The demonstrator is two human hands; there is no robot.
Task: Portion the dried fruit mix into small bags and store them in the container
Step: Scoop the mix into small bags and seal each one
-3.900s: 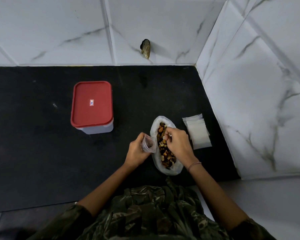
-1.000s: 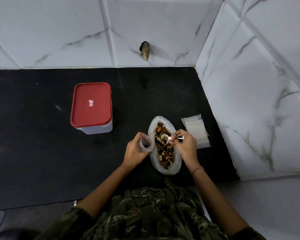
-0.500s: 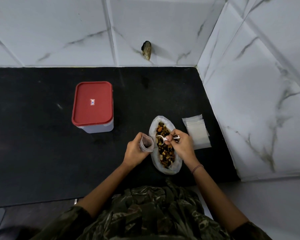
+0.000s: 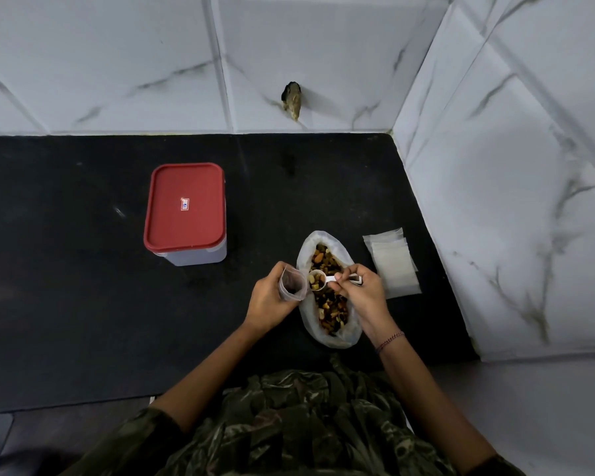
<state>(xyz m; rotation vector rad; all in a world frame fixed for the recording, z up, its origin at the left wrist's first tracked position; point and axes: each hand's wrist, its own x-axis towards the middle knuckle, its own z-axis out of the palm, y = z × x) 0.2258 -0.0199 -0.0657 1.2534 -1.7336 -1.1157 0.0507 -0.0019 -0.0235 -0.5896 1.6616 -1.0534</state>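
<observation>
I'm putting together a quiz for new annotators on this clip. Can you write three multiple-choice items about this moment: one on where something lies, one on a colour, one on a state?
1. Where does the stack of empty bags lie relative to the big bag of mix?
A. To its right, on the counter
B. Behind it, against the wall
C. To its left

2. What colour is the lid of the container?
A. Blue
B. Red
C. Green

3. What state is the scoop in the right hand in?
A. Empty
B. Lying on its own, untouched
C. Loaded with mix

Answers:
1 A, the stack lies flat just right of the big bag.
2 B, the lid is plainly red and sits on the container.
3 C, fruit pieces fill its bowl, right beside the small bag that the left hand holds open.
</observation>
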